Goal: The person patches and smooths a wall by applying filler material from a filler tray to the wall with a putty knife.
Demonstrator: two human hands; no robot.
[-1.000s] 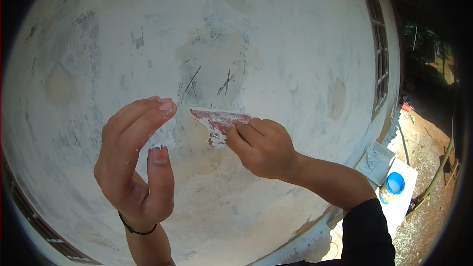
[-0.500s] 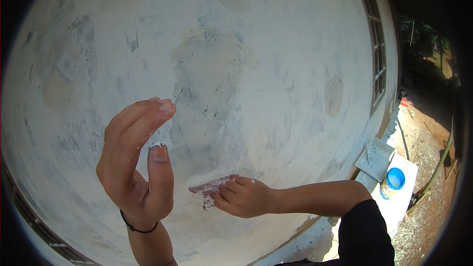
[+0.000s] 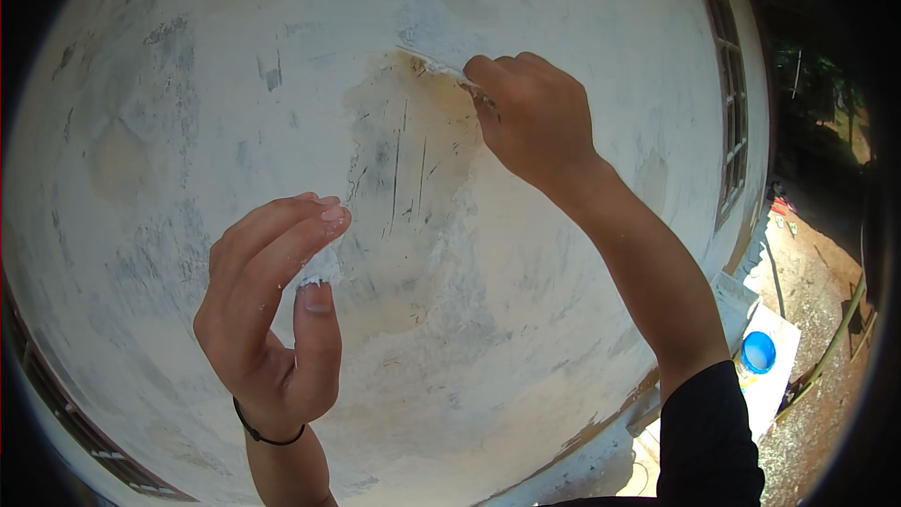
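My right hand grips a putty scraper smeared with white paste. The scraper is seen nearly edge-on, its long edge against the wall at the top of a bare beige-grey patch. Lower and to the left, my left hand is held up with curved fingers and the thumb opposite them. White paste sits at the thumb tip, and specks of it dot the fingers. Something whitish shows between thumb and fingers, but it blends with the wall and I cannot make it out. A dark band circles my left wrist.
At the lower right, a blue-rimmed bucket stands on a pale board, beside a grey tray. A barred window is set in the wall on the right. Another frame runs along the lower left.
My right hand has moved up the wall with the scraper, from below the patch to its top edge. My left hand keeps its pose. The view has shifted slightly.
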